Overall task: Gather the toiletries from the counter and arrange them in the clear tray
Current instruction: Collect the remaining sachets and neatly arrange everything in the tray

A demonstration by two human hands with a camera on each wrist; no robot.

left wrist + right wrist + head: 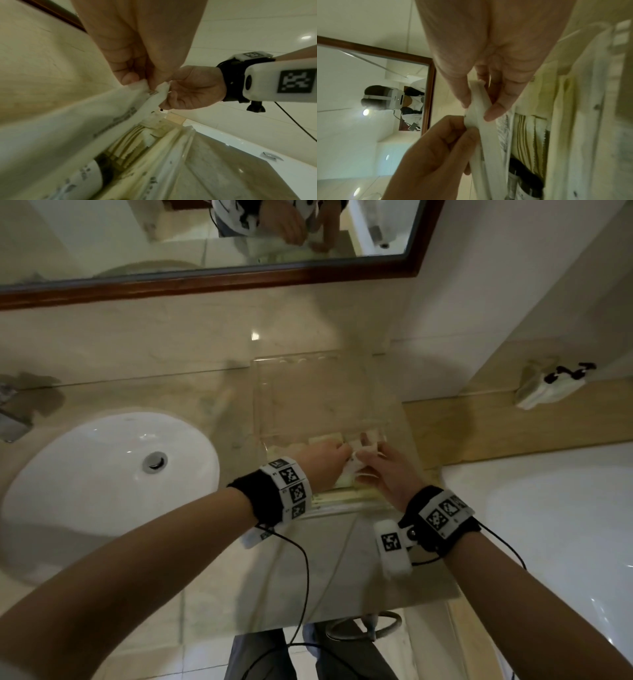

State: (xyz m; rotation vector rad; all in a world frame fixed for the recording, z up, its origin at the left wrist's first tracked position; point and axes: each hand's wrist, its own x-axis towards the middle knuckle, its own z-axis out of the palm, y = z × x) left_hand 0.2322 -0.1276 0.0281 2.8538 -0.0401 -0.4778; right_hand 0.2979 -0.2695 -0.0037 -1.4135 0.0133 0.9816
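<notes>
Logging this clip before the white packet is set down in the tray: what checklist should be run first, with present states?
1. Left hand pinches the white packet: ok.
2. Right hand pinches the same packet: ok.
3. Packet is over the clear tray: ok.
4. Far part of the tray bare: ok.
5. Other toiletries already in the tray: ok.
6. Counter fully gathered: cannot tell.

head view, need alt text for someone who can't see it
Two hands, the left hand and right hand, together pinch a white sachet over the near end of a clear tray on a marble bathroom counter. A white sink lies to the left, a wood-framed mirror above, and both wrists wear marker-printed bands.
</notes>
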